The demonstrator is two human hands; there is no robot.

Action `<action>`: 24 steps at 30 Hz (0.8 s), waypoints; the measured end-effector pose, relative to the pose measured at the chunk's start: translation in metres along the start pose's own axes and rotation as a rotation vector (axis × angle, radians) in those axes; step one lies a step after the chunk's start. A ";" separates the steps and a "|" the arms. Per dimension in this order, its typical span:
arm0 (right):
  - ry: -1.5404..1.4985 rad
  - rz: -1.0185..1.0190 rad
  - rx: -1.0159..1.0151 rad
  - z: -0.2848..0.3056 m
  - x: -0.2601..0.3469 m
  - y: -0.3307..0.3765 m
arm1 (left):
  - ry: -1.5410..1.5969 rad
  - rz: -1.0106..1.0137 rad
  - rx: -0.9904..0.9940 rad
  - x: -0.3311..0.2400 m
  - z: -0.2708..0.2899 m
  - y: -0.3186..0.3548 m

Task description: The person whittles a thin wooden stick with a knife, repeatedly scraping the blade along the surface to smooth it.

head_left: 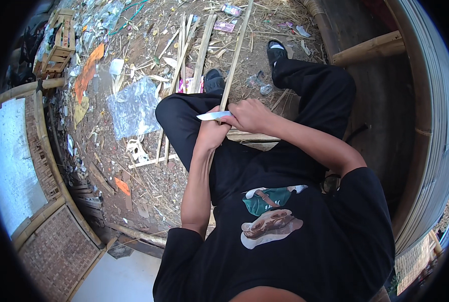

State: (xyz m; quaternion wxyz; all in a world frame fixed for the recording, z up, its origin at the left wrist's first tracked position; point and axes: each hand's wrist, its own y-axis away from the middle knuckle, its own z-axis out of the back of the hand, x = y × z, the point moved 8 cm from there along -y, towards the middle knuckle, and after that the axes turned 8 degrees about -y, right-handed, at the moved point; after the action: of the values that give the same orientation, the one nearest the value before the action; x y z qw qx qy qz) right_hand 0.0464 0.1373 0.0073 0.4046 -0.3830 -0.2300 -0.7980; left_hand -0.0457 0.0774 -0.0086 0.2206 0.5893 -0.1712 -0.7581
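A long, thin bamboo strip (236,60) slants from the top of the view down to my lap. My left hand (212,134) is closed around its near end, over my left thigh. In my right hand (253,116) is a knife (213,116), its handle hidden by my fingers. The pale blade points left and lies across the strip, just above my left hand. Both hands are close together, the right one slightly farther from my body.
Several bamboo strips (202,53) lie on the littered ground beyond my left knee. Clear plastic sheeting (134,107) and orange scraps (88,70) are to the left. A wooden crate (62,40) stands far left. Woven bamboo panels (58,251) border the near left; a bamboo post (420,116) rises at right.
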 end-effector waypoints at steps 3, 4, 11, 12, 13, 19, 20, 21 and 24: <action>-0.056 -0.169 -0.216 0.036 -0.035 -0.015 | -0.203 -0.028 0.006 0.004 0.005 -0.004; -0.046 -0.153 -0.175 0.033 -0.034 -0.014 | -0.181 -0.016 0.002 0.002 0.004 -0.003; -0.114 -0.144 -0.146 0.039 -0.032 -0.015 | -0.219 0.002 -0.026 -0.001 0.004 -0.003; -0.099 -0.162 -0.169 0.041 -0.036 -0.016 | -0.209 -0.006 -0.025 0.000 0.003 0.000; -0.096 -0.162 -0.173 0.032 -0.032 -0.010 | -0.198 -0.021 -0.021 0.001 0.002 -0.002; -0.094 -0.136 -0.184 0.033 -0.036 -0.015 | -0.166 0.004 0.003 0.005 0.003 -0.005; -0.076 -0.156 -0.152 0.029 -0.028 -0.011 | -0.189 -0.005 0.000 0.007 0.004 -0.004; -0.105 -0.056 -0.135 0.016 -0.009 -0.003 | -0.189 -0.009 0.004 0.005 0.000 -0.003; -0.045 -0.005 -0.034 -0.001 -0.008 0.000 | -0.043 -0.101 -0.077 -0.004 0.000 0.000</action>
State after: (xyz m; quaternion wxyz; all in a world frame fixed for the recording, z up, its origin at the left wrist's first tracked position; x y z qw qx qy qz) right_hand 0.0492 0.1407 0.0002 0.3909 -0.4069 -0.2264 -0.7940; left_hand -0.0451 0.0795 -0.0055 0.2009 0.5720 -0.1169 -0.7866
